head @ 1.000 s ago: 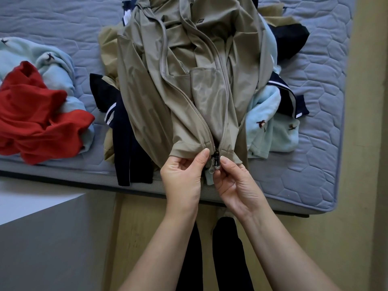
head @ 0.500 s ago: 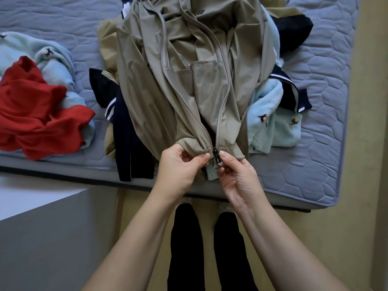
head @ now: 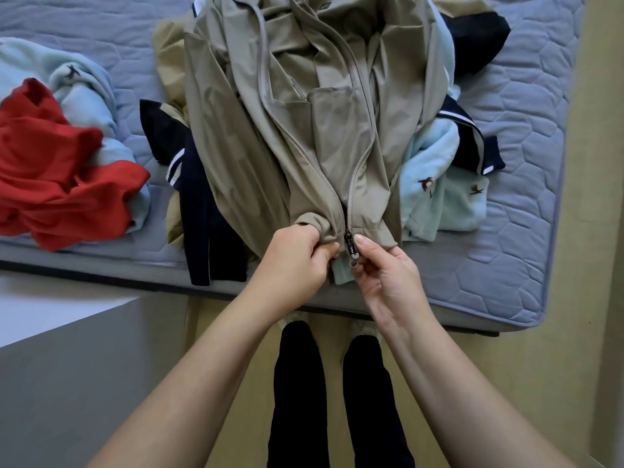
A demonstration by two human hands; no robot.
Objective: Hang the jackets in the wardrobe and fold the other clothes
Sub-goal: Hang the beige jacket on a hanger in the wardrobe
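Pinching the hem of the beige jacket (head: 304, 136) just left of its zip, your left hand (head: 293, 258) has its fingers (head: 317, 255) curled tight on the fabric. Your right hand (head: 388, 282) clamps the dark zip slider (head: 349, 243) between thumb and forefinger, at the base of the two zip tracks that converge toward it. The jacket lies front-up at centre frame on a pile of clothes on the grey quilted bed (head: 513, 214), its hem at the near edge. Its small chest logo (head: 326, 6), at the top of the frame, is too small to read. A red garment (head: 57, 173) lies at left, a navy garment (head: 202, 214) just left of the jacket, and a pale blue fleece (head: 435, 187) with embroidered birds to its right.
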